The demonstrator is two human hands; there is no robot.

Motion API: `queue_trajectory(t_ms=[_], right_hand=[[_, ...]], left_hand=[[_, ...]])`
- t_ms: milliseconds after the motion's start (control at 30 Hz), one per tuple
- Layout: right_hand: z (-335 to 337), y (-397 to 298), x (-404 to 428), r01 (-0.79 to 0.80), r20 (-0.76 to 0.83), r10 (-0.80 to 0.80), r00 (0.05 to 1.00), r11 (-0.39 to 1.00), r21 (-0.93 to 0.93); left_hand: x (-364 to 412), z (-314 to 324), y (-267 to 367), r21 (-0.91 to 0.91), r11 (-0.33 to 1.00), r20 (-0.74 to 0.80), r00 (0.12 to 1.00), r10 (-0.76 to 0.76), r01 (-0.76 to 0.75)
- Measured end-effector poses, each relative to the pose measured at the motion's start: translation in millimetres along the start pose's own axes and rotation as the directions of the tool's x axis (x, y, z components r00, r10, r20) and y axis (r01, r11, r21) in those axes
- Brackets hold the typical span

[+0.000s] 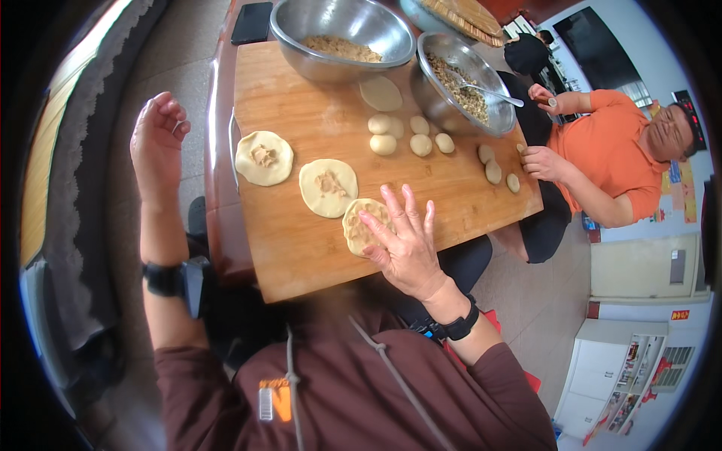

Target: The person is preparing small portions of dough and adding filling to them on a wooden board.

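My right hand (407, 242) has its fingers spread, the fingertips touching a flat dough round (356, 230) coated with tan paste near the board's front edge. Up and to the left of it lie two more flat dough rounds, a middle one (316, 197) and a left one (248, 163), each with a dab of paste at its centre. Raised left of the wooden board (293, 253), my left hand (159, 132) has loosely curled fingers and holds nothing visible. Several small dough balls (383, 145) and a plain flattened dough disc (381, 93) sit farther back.
A large steel bowl (304, 59) of tan crumbly paste and a smaller steel bowl (434, 107) of chopped filling with a spoon (496, 95) stand behind. A black phone (251, 23) lies at the back left. A person in orange (609, 152) handles dough at the right end.
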State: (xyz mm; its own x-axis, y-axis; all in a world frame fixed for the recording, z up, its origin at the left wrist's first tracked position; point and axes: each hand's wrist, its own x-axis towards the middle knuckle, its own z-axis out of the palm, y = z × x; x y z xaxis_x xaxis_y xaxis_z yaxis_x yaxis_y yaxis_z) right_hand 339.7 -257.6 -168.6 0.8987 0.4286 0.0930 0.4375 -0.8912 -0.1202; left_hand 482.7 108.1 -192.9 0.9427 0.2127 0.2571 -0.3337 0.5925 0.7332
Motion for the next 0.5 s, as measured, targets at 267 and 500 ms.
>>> queue_trajectory(t_ms=[267, 500], right_hand=[[7, -4, 5, 0.032, 0.012, -0.032, 0.999, 0.999, 0.038], [-9, 3, -23, 0.077, -0.058, -0.067, 0.996, 0.98, 0.181]], left_hand=[[0, -1, -1, 0.013, 1.0, -0.007, 1.0, 0.006, -0.006], [1, -1, 0, -0.019, 1.0, -0.004, 1.0, 0.005, -0.005]])
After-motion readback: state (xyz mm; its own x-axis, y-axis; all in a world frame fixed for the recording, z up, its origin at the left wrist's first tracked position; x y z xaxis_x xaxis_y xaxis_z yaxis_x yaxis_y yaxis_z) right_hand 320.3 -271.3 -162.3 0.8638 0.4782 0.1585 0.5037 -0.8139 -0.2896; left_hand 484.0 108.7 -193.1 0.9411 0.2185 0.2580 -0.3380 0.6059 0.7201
